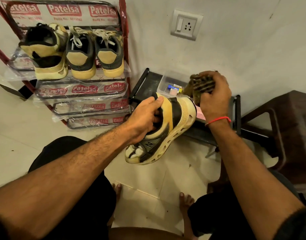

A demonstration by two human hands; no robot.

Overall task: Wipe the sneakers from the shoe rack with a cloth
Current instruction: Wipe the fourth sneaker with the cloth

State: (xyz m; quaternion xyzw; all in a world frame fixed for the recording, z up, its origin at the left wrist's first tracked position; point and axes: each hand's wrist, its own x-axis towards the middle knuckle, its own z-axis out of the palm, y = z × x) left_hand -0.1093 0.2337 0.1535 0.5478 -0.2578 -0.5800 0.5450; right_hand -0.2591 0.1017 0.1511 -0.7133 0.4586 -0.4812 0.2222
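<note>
Four sneakers in view, yellow and black. One sneaker is held in the air above the tiled floor, toe pointing down toward the person, heel up, sole facing right. Left hand: grip curled into the shoe's opening, thumb lying over the collar at the heel. Right hand: grip bunched round a dark striped cloth, which is blurred and sits just beside the raised heel; whether it touches the sole cannot be told. Red thread bracelet on the right wrist.

Three sneakers remain on the top shelf of the shoe rack, heels toward the camera: left sneaker on the rack, middle sneaker on the rack, right sneaker on the rack, side by side and touching. Rack frame red and black, lower shelves wrapped in clear plastic printed "Patelsa".

Low black bench behind the held shoe, carrying a clear plastic box with small items inside, too small to identify. Brown plastic stool at right. Wall switch and socket plate above. Bare toes on the floor below.
</note>
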